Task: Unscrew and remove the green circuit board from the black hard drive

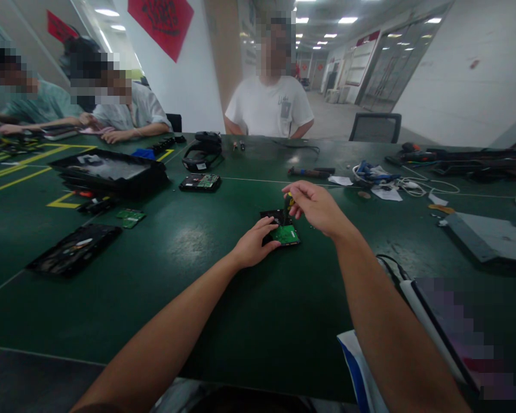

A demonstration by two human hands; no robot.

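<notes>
A small black hard drive (pixel 281 228) with a green circuit board lies on the dark green table (pixel 198 298) in front of me. My left hand (pixel 253 245) rests on the drive's left edge, with fingers pressed against it and holding it down. My right hand (pixel 316 206) is closed around a small screwdriver (pixel 289 205) with a yellow and black handle. The screwdriver stands upright, its tip on the drive's top.
To the left lie a black tray (pixel 107 172), another drive (pixel 200 182), loose green boards (pixel 130 217) and an opened black case (pixel 75 248). Cables (pixel 382 175) and a grey laptop (pixel 490 235) lie to the right. A person in a white shirt (pixel 270 106) stands across the table; two others sit at far left.
</notes>
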